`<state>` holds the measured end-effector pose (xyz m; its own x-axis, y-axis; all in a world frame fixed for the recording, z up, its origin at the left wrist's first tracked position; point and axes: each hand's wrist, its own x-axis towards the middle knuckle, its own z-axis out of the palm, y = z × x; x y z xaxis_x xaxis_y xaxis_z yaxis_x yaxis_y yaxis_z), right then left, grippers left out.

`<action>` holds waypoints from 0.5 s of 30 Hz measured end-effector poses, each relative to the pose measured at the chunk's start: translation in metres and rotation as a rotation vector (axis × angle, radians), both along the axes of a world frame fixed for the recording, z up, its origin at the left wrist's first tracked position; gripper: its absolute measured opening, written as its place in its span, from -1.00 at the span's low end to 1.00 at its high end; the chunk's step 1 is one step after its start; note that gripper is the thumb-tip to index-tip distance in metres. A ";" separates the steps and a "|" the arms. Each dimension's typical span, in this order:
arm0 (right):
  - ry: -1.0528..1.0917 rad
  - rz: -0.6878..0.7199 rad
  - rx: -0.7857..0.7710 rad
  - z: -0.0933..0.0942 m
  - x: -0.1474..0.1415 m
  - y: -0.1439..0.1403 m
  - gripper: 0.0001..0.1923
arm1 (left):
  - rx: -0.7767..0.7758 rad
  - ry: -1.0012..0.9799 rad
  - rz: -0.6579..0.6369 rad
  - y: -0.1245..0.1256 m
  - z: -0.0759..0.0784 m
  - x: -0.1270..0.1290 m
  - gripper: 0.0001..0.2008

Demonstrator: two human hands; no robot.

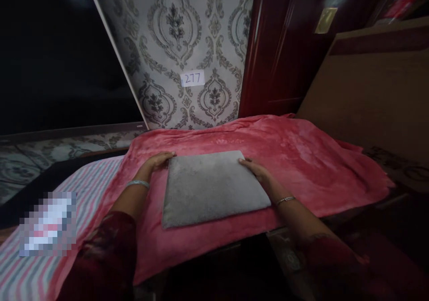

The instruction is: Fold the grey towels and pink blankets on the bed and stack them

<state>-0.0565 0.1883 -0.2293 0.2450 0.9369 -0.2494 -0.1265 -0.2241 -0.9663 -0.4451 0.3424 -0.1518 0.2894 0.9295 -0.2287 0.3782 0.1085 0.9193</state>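
A flat grey rectangle (214, 187) with a soft, fuzzy-looking surface, like a mat or a neatly folded cloth, lies on a pink-red plush blanket (301, 162). On its far left corner is my left hand (161, 160), with the thumb at the edge and the other fingers mostly hidden. My right hand (257, 169) grips the right edge near the far corner, thumb on top and fingers out of sight. Both hands hold the piece by its opposite sides. I cannot tell whether it is one layer or folded.
A striped cloth (90, 180) lies to the left, with a blurred-out item (48, 225) on it. A dark television screen (60, 55) stands at back left. A large cardboard box (375, 82) rises on the right. A paper marked 277 (192, 78) is on the patterned wall.
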 end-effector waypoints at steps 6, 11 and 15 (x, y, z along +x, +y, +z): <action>-0.042 -0.018 0.005 -0.009 0.004 0.006 -0.53 | -0.042 0.011 0.119 -0.031 -0.023 -0.012 -0.59; -0.066 -0.005 -0.013 -0.012 0.007 0.007 -0.55 | -0.039 0.001 0.097 -0.055 -0.033 -0.022 -0.51; -0.069 -0.001 0.002 -0.008 0.003 0.004 -0.53 | 0.031 -0.039 0.137 -0.060 -0.038 -0.013 -0.32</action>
<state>-0.0539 0.1921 -0.2374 0.2624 0.9373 -0.2294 -0.0593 -0.2217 -0.9733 -0.4579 0.2827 -0.1900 0.1676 0.9673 -0.1903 0.3255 0.1279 0.9369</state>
